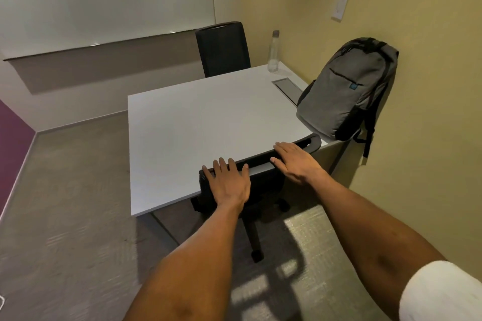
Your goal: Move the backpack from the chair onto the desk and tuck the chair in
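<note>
Grey backpack (pixel 347 88) stands zipped on the white desk (pixel 198 122), leaning against the wall. Left hand (pixel 229 182) and right hand (pixel 297 161) rest flat, fingers spread, on the black chair's (pixel 260 161) backrest top at the desk edge.

both hands (pixel 229 185) flat on tucked chair (pixel 260 161)

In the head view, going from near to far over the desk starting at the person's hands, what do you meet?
left hand and right hand flat on the near chair's backrest → bare desk top → grey backpack leaning on the wall → cable hatch → clear bottle → far black chair.
</note>
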The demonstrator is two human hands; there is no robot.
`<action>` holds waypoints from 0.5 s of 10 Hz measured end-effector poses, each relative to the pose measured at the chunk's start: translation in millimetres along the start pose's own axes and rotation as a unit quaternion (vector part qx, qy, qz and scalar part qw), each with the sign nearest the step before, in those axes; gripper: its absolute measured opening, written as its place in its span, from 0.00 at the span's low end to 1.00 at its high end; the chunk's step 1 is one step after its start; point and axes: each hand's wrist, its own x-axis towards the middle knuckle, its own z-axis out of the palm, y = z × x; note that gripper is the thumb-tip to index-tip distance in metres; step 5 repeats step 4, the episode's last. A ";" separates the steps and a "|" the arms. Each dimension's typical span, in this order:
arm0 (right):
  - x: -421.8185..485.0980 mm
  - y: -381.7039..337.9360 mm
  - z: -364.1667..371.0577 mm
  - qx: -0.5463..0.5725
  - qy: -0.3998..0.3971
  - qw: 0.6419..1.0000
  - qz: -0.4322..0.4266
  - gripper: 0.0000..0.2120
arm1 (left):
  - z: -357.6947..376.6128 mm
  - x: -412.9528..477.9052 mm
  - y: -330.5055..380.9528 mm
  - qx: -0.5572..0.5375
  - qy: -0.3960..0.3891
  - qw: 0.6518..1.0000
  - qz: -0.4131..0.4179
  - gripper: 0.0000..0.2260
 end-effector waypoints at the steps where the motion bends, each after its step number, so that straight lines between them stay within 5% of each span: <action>1: -6.4 -25.4 1.9 0.007 -0.001 1.000 0.003 0.33 | 0.4 -12.5 -19.2 -0.014 0.030 0.999 -0.002 0.33; 5: -8.9 -123.1 21.9 0.013 0.032 0.999 -0.029 0.34 | 10.3 -31.5 -109.8 -0.064 0.082 0.995 0.015 0.33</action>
